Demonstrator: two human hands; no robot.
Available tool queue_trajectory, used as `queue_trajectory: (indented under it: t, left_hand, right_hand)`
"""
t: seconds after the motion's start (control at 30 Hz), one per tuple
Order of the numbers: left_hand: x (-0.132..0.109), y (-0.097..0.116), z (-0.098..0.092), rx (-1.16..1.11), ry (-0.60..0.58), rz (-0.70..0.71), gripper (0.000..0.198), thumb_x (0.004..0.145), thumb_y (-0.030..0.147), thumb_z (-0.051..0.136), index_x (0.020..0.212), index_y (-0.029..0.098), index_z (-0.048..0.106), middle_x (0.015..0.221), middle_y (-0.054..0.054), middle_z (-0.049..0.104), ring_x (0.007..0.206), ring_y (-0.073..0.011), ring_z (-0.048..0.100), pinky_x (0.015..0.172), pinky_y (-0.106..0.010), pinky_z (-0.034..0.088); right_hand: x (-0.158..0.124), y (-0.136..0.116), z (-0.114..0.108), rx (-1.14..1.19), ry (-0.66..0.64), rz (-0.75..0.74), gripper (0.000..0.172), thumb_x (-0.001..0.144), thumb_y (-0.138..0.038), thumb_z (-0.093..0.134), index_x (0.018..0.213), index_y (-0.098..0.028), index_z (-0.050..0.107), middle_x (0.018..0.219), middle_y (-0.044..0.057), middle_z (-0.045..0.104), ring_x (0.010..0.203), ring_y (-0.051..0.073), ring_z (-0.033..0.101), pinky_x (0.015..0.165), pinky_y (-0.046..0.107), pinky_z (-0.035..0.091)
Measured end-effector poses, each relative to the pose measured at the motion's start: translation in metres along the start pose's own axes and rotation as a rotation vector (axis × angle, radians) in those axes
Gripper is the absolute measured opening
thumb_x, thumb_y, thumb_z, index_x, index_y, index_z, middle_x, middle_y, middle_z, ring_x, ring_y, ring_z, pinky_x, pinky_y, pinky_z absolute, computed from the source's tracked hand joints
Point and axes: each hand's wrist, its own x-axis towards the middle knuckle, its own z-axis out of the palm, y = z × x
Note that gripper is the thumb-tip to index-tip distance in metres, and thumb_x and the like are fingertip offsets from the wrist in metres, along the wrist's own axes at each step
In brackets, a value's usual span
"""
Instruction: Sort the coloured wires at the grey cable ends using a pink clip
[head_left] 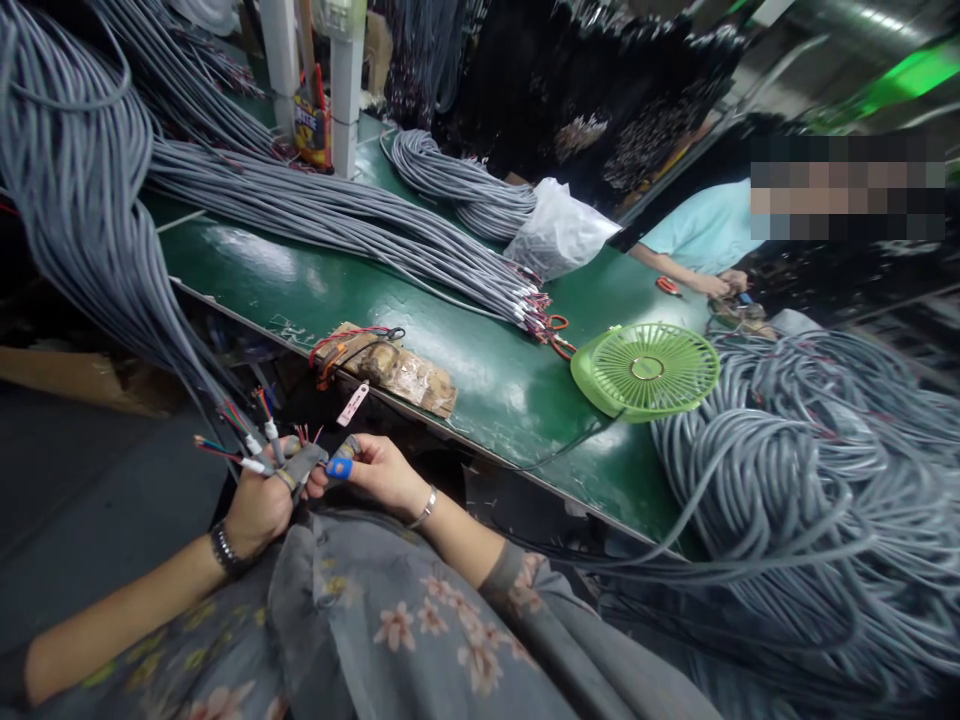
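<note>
My left hand [262, 500] is closed around several grey cables [270, 437], whose stripped ends fan out in red, green, blue and black wires with white wrapping at the jacket ends. Grey and yellowish wrapping covers some of its fingers. Close against it, my right hand [382, 475] is closed in a pinch, with a blue band [340, 467] around the thumb. Whatever lies between its fingertips is too small to make out. Thin reddish wire ends [307, 434] stick up between the two hands. Both hands are above my lap, in front of the bench edge.
On the green bench [480, 370] lie a taped wooden block [390, 370], a long grey cable bundle [360, 220], orange-handled scissors [559, 335] and a green fan [649, 370]. Coiled cables [787, 480] pile up at right. A co-worker's hands [724, 285] are across the bench.
</note>
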Motion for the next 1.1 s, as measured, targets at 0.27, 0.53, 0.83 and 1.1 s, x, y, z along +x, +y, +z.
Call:
queue_trajectory:
  t: [0.27, 0.53, 0.83, 1.1]
  left_hand:
    - [-0.002, -0.001, -0.002, 0.104, -0.091, -0.013, 0.04, 0.048, 0.051, 0.09, 0.051, 0.018, 0.067, 0.046, -0.002, 0.067, 0.038, -0.0115, 0.057, 0.041, -0.021, 0.042]
    - [0.0, -0.006, -0.006, 0.187, -0.109, 0.022, 0.038, 0.053, 0.051, 0.09, 0.053, 0.019, 0.069, 0.049, -0.003, 0.068, 0.043, -0.013, 0.058, 0.044, -0.023, 0.045]
    - [-0.007, 0.012, 0.004, 0.012, -0.035, -0.029, 0.044, 0.045, 0.05, 0.094, 0.057, 0.019, 0.065, 0.047, 0.0, 0.066, 0.039, -0.0121, 0.056, 0.041, -0.022, 0.044]
    - [-0.005, 0.02, 0.015, -0.025, -0.076, -0.011, 0.042, 0.046, 0.048, 0.093, 0.057, 0.019, 0.065, 0.046, 0.001, 0.065, 0.039, -0.0112, 0.056, 0.04, -0.021, 0.044]
  right_hand:
    - [0.008, 0.001, -0.003, 0.057, 0.125, 0.023, 0.054, 0.059, -0.06, 0.096, 0.078, -0.018, 0.068, 0.068, -0.003, 0.064, 0.059, 0.01, 0.052, 0.061, 0.026, 0.043]
    - [0.01, 0.003, 0.006, 0.064, 0.189, 0.015, 0.04, 0.06, -0.04, 0.099, 0.069, -0.018, 0.067, 0.064, -0.002, 0.064, 0.057, 0.01, 0.051, 0.06, 0.026, 0.041]
    - [0.019, -0.002, -0.006, 0.305, 0.241, 0.109, 0.041, 0.087, -0.054, 0.08, 0.075, -0.018, 0.064, 0.064, -0.003, 0.058, 0.054, 0.009, 0.046, 0.055, 0.022, 0.046]
    - [0.036, -0.013, -0.012, 0.19, 0.116, 0.011, 0.051, 0.077, -0.065, 0.085, 0.079, -0.018, 0.067, 0.066, -0.002, 0.062, 0.057, 0.01, 0.048, 0.056, 0.024, 0.042]
